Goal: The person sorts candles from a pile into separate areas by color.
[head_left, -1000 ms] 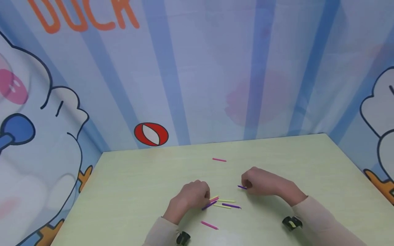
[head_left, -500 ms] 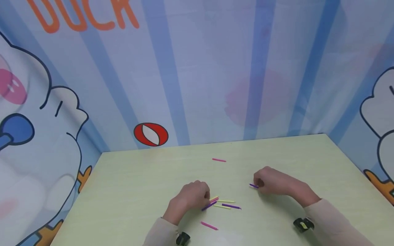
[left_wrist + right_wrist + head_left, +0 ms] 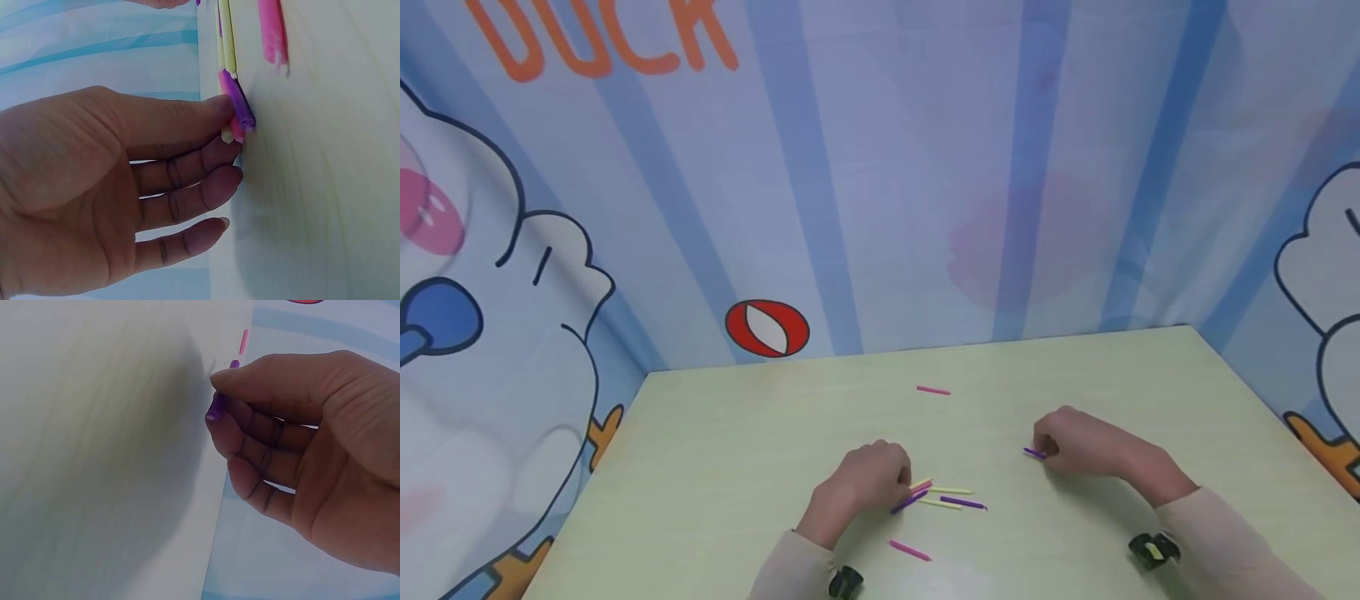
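Observation:
Small birthday candles in pink, purple and yellow lie on the pale table. My left hand (image 3: 868, 477) pinches the near ends of a small bunch, with the thumb against a purple candle (image 3: 239, 103) and a pink candle (image 3: 237, 130) and yellow end beside it. The left index finger is mostly hidden behind the thumb. Right of this bunch lie a yellow candle (image 3: 952, 491) and another purple candle (image 3: 964, 503). My right hand (image 3: 1082, 446) holds a third purple candle (image 3: 214, 411) between thumb and fingertips, low over the table to the right of the pile.
One pink candle (image 3: 933, 390) lies toward the back of the table (image 3: 760, 433); another pink candle (image 3: 910, 551) is nearer the front. A printed blue-striped cloth (image 3: 910, 183) stands behind the table. Dark wrist devices sit under both sleeves.
My right hand has moved rightward, away from the pile, with the purple candle in its grip. The left hand and the candles on the table have stayed put.

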`<state>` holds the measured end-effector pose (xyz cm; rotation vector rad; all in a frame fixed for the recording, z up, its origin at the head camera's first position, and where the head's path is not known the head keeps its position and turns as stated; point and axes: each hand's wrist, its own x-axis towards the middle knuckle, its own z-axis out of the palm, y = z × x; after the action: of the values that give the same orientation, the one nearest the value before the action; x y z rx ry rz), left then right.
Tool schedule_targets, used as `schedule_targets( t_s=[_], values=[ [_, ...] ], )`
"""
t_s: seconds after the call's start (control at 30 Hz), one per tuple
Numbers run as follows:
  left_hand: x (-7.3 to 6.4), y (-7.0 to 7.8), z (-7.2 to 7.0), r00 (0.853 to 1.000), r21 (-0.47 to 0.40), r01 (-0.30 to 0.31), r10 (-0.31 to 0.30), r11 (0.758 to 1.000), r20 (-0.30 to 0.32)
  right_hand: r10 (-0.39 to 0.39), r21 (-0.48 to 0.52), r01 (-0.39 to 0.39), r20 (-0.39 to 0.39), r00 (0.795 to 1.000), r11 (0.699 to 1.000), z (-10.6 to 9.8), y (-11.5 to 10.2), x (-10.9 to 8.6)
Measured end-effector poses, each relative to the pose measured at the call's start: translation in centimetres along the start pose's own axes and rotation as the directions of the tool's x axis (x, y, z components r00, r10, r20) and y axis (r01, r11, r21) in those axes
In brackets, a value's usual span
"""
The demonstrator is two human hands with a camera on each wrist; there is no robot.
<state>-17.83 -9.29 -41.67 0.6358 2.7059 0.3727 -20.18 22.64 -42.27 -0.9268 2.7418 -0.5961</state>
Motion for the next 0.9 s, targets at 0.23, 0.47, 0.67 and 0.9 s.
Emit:
schedule_targets(
  t_s=[0.23, 0.47, 0.67, 0.9],
  values=[
    [0.16, -0.14, 0.17, 1.0, 0.0, 0.008, -0.008, 1.0, -0.002, 0.003, -0.007, -0.003, 0.002, 1.0, 1.0, 0.13, 0.02, -0.12],
    [0.11, -0.11, 0.26, 1.0, -0.003, 0.006, -0.006, 1.0, 0.0, 0.004, 0.003, -0.004, 0.014, 1.0, 1.0, 0.31, 0.03, -0.23],
    [0.02, -0.02, 0.21, 1.0, -0.002, 0.01, -0.01, 1.0, -0.003, 0.012, 0.012, -0.012, 0.018, 1.0, 1.0, 0.39, 0.23, -0.35],
    [0.11, -0.03, 0.21, 1.0, 0.007, 0.002, -0.001, 1.0, -0.011, 0.038, 0.019, -0.038, 0.022, 0.999, 0.999, 0.43, 0.28, -0.39]
  ],
)
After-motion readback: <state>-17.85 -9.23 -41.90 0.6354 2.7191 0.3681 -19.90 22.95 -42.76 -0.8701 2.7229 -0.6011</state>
